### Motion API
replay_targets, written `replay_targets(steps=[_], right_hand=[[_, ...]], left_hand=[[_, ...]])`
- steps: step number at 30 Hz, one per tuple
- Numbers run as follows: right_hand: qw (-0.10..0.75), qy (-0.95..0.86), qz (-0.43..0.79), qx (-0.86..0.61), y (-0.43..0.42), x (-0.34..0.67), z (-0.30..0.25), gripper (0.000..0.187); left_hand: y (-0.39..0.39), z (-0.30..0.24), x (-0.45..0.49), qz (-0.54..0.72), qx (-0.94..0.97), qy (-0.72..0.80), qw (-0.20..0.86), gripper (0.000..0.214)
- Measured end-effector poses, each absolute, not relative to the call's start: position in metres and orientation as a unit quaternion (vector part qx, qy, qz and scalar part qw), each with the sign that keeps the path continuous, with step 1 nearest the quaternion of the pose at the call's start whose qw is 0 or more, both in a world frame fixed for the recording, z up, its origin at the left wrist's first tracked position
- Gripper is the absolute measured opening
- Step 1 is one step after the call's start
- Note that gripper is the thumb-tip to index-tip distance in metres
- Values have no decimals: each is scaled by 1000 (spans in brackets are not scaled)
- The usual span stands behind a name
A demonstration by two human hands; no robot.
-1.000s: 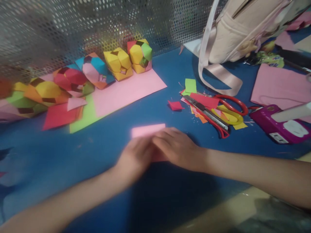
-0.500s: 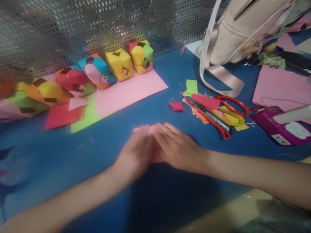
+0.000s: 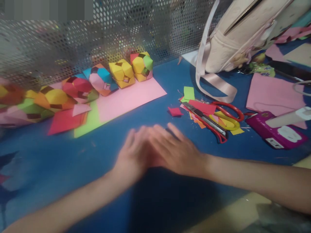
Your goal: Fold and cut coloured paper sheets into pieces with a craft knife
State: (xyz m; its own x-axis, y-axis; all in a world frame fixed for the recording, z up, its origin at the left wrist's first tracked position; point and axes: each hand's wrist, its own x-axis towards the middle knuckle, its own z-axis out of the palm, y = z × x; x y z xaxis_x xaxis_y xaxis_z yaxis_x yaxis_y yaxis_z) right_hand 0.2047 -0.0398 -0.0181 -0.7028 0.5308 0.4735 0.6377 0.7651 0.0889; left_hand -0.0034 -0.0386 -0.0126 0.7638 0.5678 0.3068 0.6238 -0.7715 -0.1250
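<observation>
A small piece of pink paper (image 3: 156, 160) lies on the blue table, mostly covered by my hands. My right hand (image 3: 178, 150) rests on it palm down, its fingers stretched out and a little apart. My left hand (image 3: 133, 155) presses on the paper's left part, fingers stretched out and smeared by motion. The fingertips of both hands meet over the paper's middle. Beyond them to the right, a red paper scrap (image 3: 175, 111) lies beside a utility knife (image 3: 204, 117) and red-handled scissors (image 3: 229, 111) on a heap of paper cuttings.
Folded paper balls (image 3: 121, 73) stand in a row along a perforated metal panel (image 3: 145, 29). In front are pink paper sheets (image 3: 128, 97) and red paper (image 3: 64, 122). A cream bag (image 3: 233, 35), pink sheets (image 3: 274, 94) and a purple power adapter (image 3: 277, 129) occupy the right side.
My left hand's fingers have spread slightly and its thumb side has lifted outward. My right hand's fingers have parted more over the paper. The camera view has tilted slightly.
</observation>
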Motion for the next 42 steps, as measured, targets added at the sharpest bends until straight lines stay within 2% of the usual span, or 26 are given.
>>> replay_targets(steps=[4, 7, 10, 13, 17, 21, 25, 31, 36, 39, 42], right_hand=[[203, -928, -16, -313, -33, 204, -26, 72], [197, -919, -37, -341, -36, 205, -27, 77], [183, -910, -89, -361, -40, 209, -24, 72], [184, -906, -105, -366, -38, 215, -21, 61], [228, -900, -55, -367, -26, 220, -16, 38], [231, -898, 11, -375, -15, 222, -9, 22], [225, -898, 77, -371, -12, 224, -8, 21], [245, -872, 164, -390, -7, 223, -9, 37], [219, -828, 265, -443, -2, 221, -2, 20], [196, -852, 228, -428, -4, 223, 0, 24], [169, -889, 166, -391, -9, 225, 0, 23]], left_hand=[[-37, -24, -6, -138, -939, -316, 2, 49], [-41, -30, -12, -133, -919, -370, -20, 56], [-41, -28, -19, -118, -908, -403, -13, 61], [-28, -20, -24, -90, -907, -410, -20, 58], [-2, -8, -31, -81, -890, -446, -54, 50], [8, 1, -30, -111, -882, -446, -106, 36], [7, 9, -22, -124, -874, -446, -147, 22], [11, 13, -17, -164, -867, -437, -171, 5], [8, 19, -16, -193, -843, -451, -223, 10], [5, 24, -14, -214, -852, -426, -218, 7], [2, 24, -12, -177, -881, -389, -203, 15]])
